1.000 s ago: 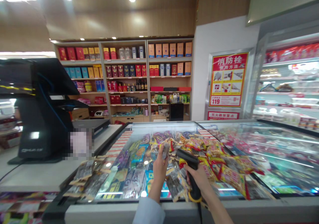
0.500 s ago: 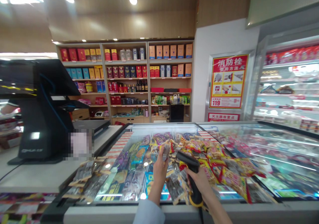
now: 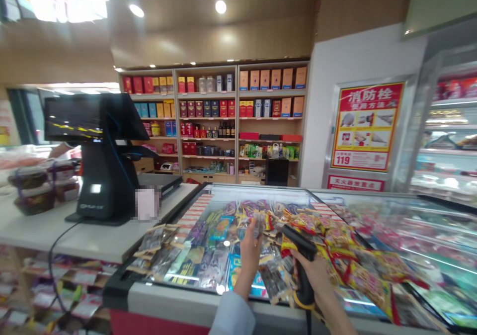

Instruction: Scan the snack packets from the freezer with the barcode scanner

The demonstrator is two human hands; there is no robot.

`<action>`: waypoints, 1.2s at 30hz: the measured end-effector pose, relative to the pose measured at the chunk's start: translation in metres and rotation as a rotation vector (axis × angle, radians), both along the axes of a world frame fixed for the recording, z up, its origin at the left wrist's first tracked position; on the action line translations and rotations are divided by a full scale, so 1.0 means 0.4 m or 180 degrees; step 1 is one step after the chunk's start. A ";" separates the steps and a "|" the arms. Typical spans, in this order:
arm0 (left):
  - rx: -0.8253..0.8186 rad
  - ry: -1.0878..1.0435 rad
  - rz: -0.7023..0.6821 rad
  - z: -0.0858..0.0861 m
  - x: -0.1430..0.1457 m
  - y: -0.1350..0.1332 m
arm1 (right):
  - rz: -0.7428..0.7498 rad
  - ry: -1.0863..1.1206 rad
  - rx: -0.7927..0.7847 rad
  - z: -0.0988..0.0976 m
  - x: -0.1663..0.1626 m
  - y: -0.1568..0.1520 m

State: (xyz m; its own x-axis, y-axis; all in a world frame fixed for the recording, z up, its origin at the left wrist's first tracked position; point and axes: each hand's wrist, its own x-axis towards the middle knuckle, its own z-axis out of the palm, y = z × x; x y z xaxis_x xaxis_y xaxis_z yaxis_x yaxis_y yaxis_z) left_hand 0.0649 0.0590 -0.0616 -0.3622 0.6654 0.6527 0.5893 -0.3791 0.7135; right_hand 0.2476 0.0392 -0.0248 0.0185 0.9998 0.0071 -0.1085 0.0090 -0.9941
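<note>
My left hand (image 3: 252, 240) grips a small clear packet (image 3: 260, 221) with dark contents, held up over the glass top of a chest freezer (image 3: 179, 295). In my right hand (image 3: 311, 270) is a black barcode scanner (image 3: 301, 241) with a yellow-trimmed base and a cable hanging down. Its head points toward the left hand, a short gap from the packet. Under and between my hands lie dark snack packets (image 3: 275, 280). Red and yellow snack bags (image 3: 368, 280) are piled beside my right hand, and more dark packets (image 3: 154, 240) rest at the freezer's left end.
A black checkout terminal (image 3: 102, 176) stands on the white counter (image 3: 22, 230) to the left, its cable trailing over the edge. Lidded tubs (image 3: 35, 191) sit behind it. Shelves of boxes (image 3: 208, 109) line the back wall, and a fridge (image 3: 447, 141) stands at right.
The view has turned left, so the scene sits further right and more of the counter and the tubs show. Both hands keep their hold on the packet and the scanner.
</note>
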 end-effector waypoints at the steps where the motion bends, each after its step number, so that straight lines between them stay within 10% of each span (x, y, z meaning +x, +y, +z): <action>1: 0.0122 0.0021 0.0028 0.006 -0.004 -0.008 | 0.0020 0.0010 -0.0003 0.006 -0.006 -0.004; 15: 0.0296 0.0099 0.0683 0.094 -0.293 -0.225 | 0.0689 0.0401 0.0175 0.074 -0.299 -0.070; 25: -0.0141 -0.0061 0.1588 0.000 -0.567 -0.352 | 0.1366 0.0432 -0.0424 0.014 -0.525 -0.117; 36: -0.0782 0.1111 0.2849 -0.041 -0.574 -0.373 | 0.1570 0.0580 -0.0987 -0.051 -0.665 -0.118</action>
State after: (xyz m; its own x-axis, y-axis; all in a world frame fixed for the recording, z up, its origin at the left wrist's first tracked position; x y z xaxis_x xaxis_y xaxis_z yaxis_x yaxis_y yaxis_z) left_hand -0.1649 -0.0902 -0.0781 -0.6109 0.3714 0.6992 0.7783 0.4436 0.4444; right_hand -0.0184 -0.0080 -0.0453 -0.4736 0.8459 -0.2454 -0.1949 -0.3723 -0.9074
